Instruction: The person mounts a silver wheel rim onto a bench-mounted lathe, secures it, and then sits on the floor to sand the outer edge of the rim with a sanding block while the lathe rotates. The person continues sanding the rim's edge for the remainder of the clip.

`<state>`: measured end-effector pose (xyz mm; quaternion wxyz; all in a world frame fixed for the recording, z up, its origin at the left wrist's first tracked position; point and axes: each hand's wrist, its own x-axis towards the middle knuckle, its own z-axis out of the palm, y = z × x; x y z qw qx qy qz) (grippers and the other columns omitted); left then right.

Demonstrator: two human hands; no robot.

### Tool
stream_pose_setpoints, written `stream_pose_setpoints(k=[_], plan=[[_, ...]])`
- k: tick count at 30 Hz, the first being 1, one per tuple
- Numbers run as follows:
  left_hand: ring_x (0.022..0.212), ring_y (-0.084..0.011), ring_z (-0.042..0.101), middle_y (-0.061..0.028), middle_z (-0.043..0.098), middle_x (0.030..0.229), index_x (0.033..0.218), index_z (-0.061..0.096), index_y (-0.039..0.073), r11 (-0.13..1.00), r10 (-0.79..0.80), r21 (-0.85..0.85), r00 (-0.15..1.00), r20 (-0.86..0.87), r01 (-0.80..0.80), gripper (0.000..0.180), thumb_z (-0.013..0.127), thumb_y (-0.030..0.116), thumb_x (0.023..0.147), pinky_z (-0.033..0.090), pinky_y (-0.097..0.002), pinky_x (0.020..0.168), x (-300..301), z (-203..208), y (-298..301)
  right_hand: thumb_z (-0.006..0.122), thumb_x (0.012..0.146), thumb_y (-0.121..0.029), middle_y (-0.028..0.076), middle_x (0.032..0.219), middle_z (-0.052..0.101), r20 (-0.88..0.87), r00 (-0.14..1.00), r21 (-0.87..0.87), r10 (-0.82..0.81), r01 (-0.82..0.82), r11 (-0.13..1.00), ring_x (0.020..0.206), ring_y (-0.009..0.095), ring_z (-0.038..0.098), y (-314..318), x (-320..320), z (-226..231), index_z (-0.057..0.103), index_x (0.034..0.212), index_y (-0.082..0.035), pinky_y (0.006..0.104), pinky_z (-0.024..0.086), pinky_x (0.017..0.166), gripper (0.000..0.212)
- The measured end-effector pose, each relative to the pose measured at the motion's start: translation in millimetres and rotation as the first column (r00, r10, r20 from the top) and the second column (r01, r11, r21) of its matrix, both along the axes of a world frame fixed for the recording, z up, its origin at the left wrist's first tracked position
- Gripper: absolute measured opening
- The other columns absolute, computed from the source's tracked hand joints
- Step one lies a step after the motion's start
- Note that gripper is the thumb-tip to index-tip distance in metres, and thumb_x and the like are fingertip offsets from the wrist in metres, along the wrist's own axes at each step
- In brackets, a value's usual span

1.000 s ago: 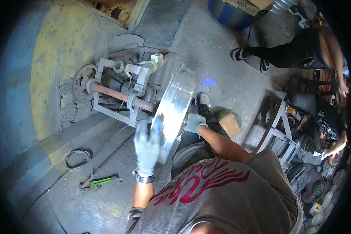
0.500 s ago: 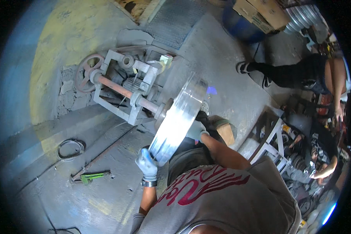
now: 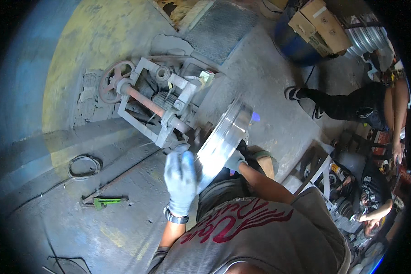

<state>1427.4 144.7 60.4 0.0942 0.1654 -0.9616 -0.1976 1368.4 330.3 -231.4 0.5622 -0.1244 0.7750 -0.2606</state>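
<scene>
A shiny metal wheel rim (image 3: pixel 224 140) stands tilted on edge in front of me, by the end of a machine's shaft (image 3: pixel 180 125). My left hand (image 3: pixel 180 180), in a grey-blue glove, is raised at the rim's left side near the shaft end. Its fingers are stretched out and hold nothing I can see. My gloved right hand (image 3: pixel 235 161) grips the rim from its right side, with the fingers mostly hidden behind it. Whether the rim touches the shaft end I cannot tell.
The machine's grey frame (image 3: pixel 141 126) carries a red handwheel (image 3: pixel 116 81). On the floor at left lie a green pipe wrench (image 3: pixel 106 202) and a coiled cable (image 3: pixel 84 166). A blue drum (image 3: pixel 290 39) bears a cardboard box (image 3: pixel 322 27). Two other people (image 3: pixel 347 101) are at right.
My left hand has left the rim's lower edge and risen toward the shaft end, its fingers now extended. The rim has tilted slightly, and the whole view has shifted a little.
</scene>
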Motion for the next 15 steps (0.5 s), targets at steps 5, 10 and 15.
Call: stream_pose_setpoints(k=[5,10,15], plan=[[0.071,-0.0408,0.062,-0.0199,0.064,0.085,0.095,0.062,-0.002,0.984,0.112,-0.134,0.993,-0.035,-0.115,0.016,0.057,0.011,0.102,0.049,-0.0496,0.065,-6.4,-18.5,20.2,0.075,0.084,-0.040,0.018,0.108,0.074,0.025,0.994,-0.190,0.105,-0.098,0.977,0.100,0.032,0.073,1.6,-12.0,-17.4,0.071,0.114,-0.003,0.0464,0.059,0.084,0.049],[0.055,-0.0436,0.051,-0.0204,0.048,0.059,0.067,0.049,0.001,0.900,0.404,0.201,0.913,-0.048,-0.388,0.038,0.051,0.013,0.104,0.037,-0.0509,0.056,47.6,-44.7,18.9,0.069,0.089,-0.038,0.016,0.106,0.074,-0.429,0.890,-0.355,0.155,-0.324,0.877,0.095,0.031,0.072,1.1,7.5,-45.9,0.073,0.115,-0.003,0.0478,0.058,0.079,0.043],[0.061,-0.0391,0.058,-0.0186,0.061,0.070,0.078,0.063,0.000,0.902,0.409,0.165,0.912,-0.038,-0.398,0.038,0.050,0.025,0.104,0.045,-0.0439,0.061,109.1,-76.4,7.8,0.064,0.094,-0.036,0.014,0.103,0.074,-0.823,0.556,-0.279,0.119,-0.577,0.768,0.090,0.029,0.072,8.5,20.0,-55.5,0.074,0.115,-0.004,0.0492,0.057,0.074,0.040]])
